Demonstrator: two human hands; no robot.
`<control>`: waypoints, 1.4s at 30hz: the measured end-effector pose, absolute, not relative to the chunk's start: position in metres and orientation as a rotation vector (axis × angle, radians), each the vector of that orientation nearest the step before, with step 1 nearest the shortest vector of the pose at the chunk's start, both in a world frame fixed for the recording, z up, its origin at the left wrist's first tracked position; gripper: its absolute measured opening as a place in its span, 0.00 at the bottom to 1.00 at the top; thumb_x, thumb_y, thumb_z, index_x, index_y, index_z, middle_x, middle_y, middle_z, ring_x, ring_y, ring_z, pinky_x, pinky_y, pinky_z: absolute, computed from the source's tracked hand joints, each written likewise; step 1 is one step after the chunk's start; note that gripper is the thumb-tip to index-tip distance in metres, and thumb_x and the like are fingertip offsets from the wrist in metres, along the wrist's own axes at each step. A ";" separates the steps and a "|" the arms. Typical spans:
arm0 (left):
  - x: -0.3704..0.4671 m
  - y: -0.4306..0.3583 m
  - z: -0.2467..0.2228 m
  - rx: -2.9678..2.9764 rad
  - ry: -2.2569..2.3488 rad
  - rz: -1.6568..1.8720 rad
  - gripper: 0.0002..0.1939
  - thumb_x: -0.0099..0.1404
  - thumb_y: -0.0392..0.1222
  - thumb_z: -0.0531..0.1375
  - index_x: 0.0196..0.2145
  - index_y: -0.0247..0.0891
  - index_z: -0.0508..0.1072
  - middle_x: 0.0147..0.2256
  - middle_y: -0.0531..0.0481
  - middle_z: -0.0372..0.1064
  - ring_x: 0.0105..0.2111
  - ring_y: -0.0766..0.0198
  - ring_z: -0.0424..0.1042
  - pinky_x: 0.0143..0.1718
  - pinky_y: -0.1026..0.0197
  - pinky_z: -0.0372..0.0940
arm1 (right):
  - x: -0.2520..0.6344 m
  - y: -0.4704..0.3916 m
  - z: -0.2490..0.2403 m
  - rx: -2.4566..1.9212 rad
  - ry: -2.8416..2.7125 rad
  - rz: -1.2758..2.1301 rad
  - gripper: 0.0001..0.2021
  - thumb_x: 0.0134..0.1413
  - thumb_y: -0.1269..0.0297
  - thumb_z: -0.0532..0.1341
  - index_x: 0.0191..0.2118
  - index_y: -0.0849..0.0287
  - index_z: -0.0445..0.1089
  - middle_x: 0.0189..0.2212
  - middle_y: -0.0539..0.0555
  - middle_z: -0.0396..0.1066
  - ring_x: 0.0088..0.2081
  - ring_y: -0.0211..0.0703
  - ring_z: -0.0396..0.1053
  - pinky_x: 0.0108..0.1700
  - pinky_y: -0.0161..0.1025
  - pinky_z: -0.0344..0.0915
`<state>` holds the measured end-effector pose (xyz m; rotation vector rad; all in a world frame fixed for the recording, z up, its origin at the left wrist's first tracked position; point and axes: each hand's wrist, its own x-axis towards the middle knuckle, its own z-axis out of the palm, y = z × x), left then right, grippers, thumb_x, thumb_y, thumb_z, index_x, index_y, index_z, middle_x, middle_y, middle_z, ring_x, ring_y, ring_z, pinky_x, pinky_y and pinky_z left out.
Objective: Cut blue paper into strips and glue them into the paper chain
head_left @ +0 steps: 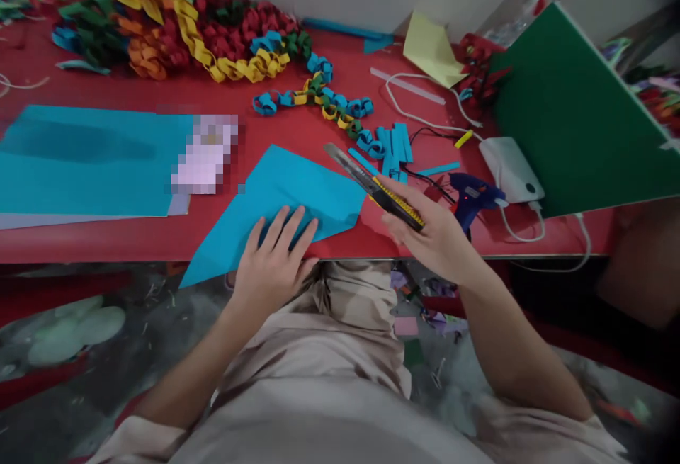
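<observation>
Flat on a blue sheet of paper (297, 184) rests my left hand (276, 258), its fingers spread. The sheet lies on the red table, and one pointed corner hangs past the front edge. To the right, my right hand (433, 234) is wrapped round a black and yellow box cutter (396, 202). Its blade is out and points up and left, above the sheet's right edge. Just behind the cutter lies a small pile of cut blue paper strips (393, 152). A blue glue gun (472, 198) with a small red light sits beside my right hand.
Paper chains (244, 67) in several colours heap along the back of the red table (340, 131). Larger blue sheets (95, 166) lie at left. A green board (579, 117) leans at right, near a white power bank (511, 166) with cables. Scraps litter the floor.
</observation>
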<state>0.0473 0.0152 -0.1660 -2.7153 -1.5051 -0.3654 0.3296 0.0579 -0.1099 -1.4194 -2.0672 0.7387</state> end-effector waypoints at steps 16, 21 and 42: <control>0.056 0.013 -0.159 -2.663 -1.474 -0.413 0.24 0.76 0.46 0.53 0.65 0.37 0.67 0.65 0.38 0.65 0.63 0.44 0.66 0.61 0.39 0.58 | 0.344 0.043 -0.100 -1.276 -2.409 0.403 0.21 0.69 0.67 0.57 0.64 0.46 0.69 0.46 0.53 0.77 0.39 0.40 0.76 0.38 0.35 0.71; 0.057 0.013 -0.160 -2.677 -1.495 -0.429 0.25 0.75 0.45 0.53 0.66 0.38 0.66 0.67 0.39 0.62 0.65 0.44 0.64 0.63 0.38 0.57 | 0.345 0.047 -0.106 -1.233 -2.430 0.444 0.21 0.69 0.67 0.56 0.64 0.46 0.68 0.46 0.54 0.77 0.33 0.37 0.73 0.36 0.34 0.70; 0.066 0.011 -0.164 -2.710 -1.429 -0.355 0.26 0.77 0.45 0.50 0.68 0.33 0.63 0.69 0.41 0.58 0.68 0.46 0.59 0.67 0.39 0.52 | 0.345 0.056 -0.091 -1.167 -2.718 0.019 0.21 0.70 0.66 0.56 0.65 0.49 0.67 0.41 0.51 0.76 0.29 0.34 0.67 0.26 0.35 0.55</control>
